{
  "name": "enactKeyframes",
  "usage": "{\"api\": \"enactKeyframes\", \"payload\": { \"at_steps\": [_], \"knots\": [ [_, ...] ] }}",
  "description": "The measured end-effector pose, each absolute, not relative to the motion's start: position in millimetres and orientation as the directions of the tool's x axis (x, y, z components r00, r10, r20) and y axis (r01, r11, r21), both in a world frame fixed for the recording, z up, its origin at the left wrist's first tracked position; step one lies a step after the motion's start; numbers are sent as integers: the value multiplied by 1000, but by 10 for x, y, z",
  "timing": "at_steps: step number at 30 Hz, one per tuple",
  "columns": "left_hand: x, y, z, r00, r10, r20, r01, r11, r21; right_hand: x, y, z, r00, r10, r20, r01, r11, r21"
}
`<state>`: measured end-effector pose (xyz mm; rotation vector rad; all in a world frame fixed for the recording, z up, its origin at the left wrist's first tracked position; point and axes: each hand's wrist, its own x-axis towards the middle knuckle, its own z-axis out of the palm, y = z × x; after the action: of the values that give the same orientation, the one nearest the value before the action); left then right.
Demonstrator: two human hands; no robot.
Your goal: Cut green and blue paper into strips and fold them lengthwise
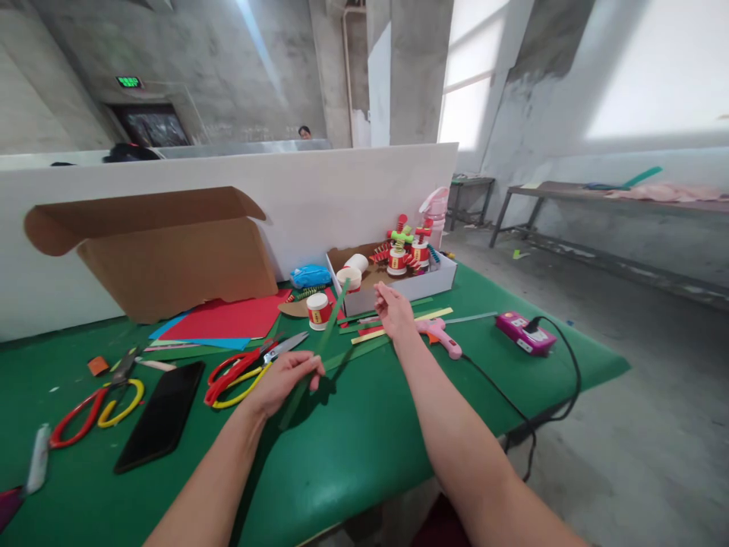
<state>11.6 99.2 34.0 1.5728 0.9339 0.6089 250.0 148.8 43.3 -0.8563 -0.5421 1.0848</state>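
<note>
The green table [342, 448] spreads out beneath my arms, and a long white partition [319, 205] stands behind it. Against that partition an open brown carton [182, 266] sits on the left. To its right is a shallow white box [421, 284], with small red-and-white cup figures standing inside. Red and blue paper sheets [222, 315] lie in front of the carton.

My left hand [288, 377] pinches a narrow green strip [336, 313] between thumb and fingers, its upper end slanting up in front of the white box. My right hand [395, 310] is raised near that box, fingertips drawn together; I cannot tell whether they hold anything.

A black phone [161, 418] lies to the left of my left hand, with red-and-yellow-handled scissors [228, 380] between the two. The pink glue gun [443, 334] rests just beyond my right wrist, a magenta power socket [521, 334] farther right. A paper cup [319, 312] stands upright beyond my left hand.
</note>
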Motion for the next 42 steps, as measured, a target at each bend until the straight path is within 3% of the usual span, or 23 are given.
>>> {"api": "enactKeyframes", "payload": {
  "at_steps": [3, 5, 7, 15, 19, 25, 34, 42],
  "knots": [
    [135, 1022, 351, 416, 908, -42, 150, -23, 988, 2244, 1420, 401, 179, 984, -27, -503, 68, -862],
    [139, 1040, 356, 366, 930, -30, 125, -17, 992, 2031, 1350, 361, -21, 999, -28, -409, -34, -912],
    [138, 1051, 351, 344, 939, -23, 117, -18, 993, 1857, 1277, 322, -109, 994, -18, -309, -51, -950],
    [143, 1071, 305, 443, 895, -50, 94, 9, 996, 1726, 1130, 346, -141, 975, 170, -85, 159, -984],
    [137, 1103, 292, 434, 897, -85, 80, 56, 995, 1702, 1126, 333, -182, 968, 175, -20, 175, -984],
    [131, 1115, 266, 470, 870, -149, 67, 133, 989, 1714, 1196, 284, -55, 961, 270, 149, 275, -950],
    [134, 1077, 293, 519, 829, -206, 96, 183, 978, 1830, 1273, 275, 30, 956, 293, 208, 281, -937],
    [183, 1071, 280, 498, 835, -232, 21, 257, 966, 1777, 1260, 236, -37, 940, 338, 288, 334, -898]
  ]
}}
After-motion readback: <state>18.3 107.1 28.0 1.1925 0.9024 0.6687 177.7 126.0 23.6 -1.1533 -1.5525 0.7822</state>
